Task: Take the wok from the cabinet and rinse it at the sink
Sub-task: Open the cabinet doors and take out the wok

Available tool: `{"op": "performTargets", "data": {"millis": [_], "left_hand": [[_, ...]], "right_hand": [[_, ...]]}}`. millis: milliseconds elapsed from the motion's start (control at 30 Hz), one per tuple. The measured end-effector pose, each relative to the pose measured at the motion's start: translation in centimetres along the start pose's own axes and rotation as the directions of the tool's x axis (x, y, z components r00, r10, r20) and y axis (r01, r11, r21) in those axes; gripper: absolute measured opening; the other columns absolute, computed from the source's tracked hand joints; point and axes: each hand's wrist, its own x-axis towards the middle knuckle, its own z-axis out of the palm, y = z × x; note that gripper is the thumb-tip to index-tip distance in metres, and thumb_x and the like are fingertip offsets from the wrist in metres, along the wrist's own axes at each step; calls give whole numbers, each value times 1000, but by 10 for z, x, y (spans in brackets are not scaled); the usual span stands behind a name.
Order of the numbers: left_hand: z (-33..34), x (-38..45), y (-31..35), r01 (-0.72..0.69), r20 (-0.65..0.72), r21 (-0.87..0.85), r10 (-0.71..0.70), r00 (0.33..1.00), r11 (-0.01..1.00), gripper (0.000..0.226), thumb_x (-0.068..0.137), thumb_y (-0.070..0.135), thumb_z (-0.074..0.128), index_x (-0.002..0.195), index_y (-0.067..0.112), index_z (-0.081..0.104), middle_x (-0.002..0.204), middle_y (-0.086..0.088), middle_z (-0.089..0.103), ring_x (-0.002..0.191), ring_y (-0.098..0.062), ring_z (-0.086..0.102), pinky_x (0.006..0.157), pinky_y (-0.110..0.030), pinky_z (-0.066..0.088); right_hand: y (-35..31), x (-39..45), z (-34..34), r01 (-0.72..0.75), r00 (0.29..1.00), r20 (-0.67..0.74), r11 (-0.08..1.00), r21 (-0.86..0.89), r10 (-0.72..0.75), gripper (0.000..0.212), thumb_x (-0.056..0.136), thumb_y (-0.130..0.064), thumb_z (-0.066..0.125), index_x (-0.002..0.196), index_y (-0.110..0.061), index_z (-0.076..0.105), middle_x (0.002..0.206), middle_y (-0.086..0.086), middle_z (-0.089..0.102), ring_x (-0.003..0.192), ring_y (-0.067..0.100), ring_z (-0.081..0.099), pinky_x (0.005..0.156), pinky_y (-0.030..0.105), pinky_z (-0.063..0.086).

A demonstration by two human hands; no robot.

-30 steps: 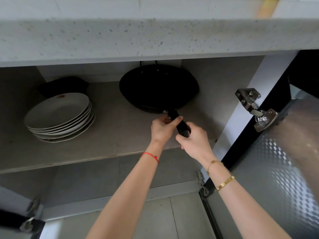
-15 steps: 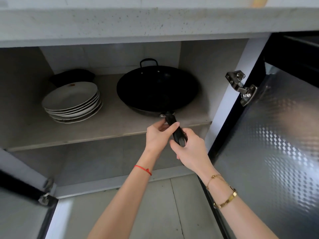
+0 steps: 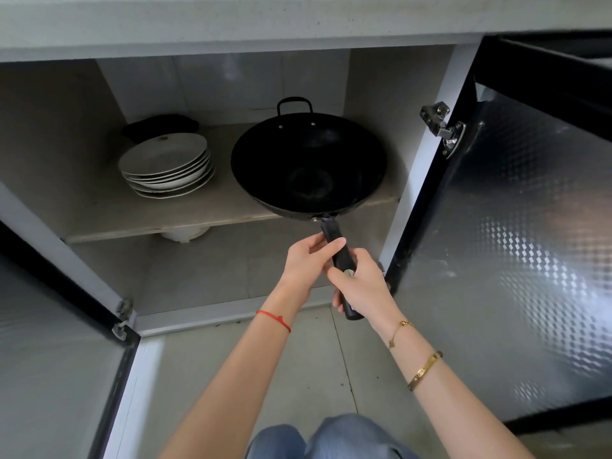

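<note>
On the handle: your left hand (image 3: 306,260) and right hand (image 3: 359,284) both hold a tight grip on the wok's long handle (image 3: 334,241).
Wok: black wok (image 3: 308,167) sits half off the shelf (image 3: 165,220) edge, beside the plates (image 3: 167,165).
Progress: barely out of the cabinet; carrying and rinsing still to go, and there's no sink in view.

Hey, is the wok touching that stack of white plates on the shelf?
Apart. The head view shows a strip of bare shelf between the wok and the stack of white plates.
</note>
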Motion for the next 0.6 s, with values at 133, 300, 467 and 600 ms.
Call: {"op": "performTargets", "data": {"millis": [133,300,467,600], "left_hand": [[-2,-1,-7,-2,-3,-26,2,1000,1000,56,68,37,80,116,10,69,112,-6,74,113,-21,67,106,-43,48],[-4,-1,-21,-66,-44,-31,64,997,997,35,81,21,78,113,10,71,110,-3,75,110,-17,68,105,-37,49],[1,-20,-16,-45,-48,-61,43,998,997,34,82,17,77,115,9,71,109,-3,75,109,-17,69,103,-34,51],[8,-50,7,36,-20,-89,-38,999,995,36,81,17,78,115,9,70,111,-6,75,111,-18,68,103,-33,49]], "right_hand": [[10,-3,5,33,999,-30,999,4,-33,30,93,-16,60,117,-16,44,59,8,59,36,12,53,41,24,48],[21,-4,11,52,997,-60,999,5,-51,28,91,-12,59,114,-16,43,57,8,57,35,12,51,40,26,46],[16,-22,5,32,998,-60,999,-23,-33,28,90,-10,59,113,-14,43,56,9,55,33,12,49,38,25,42],[-6,-53,-8,-40,999,-31,998,-49,38,29,90,-11,60,112,-17,42,61,10,57,33,12,49,36,27,41]]}}
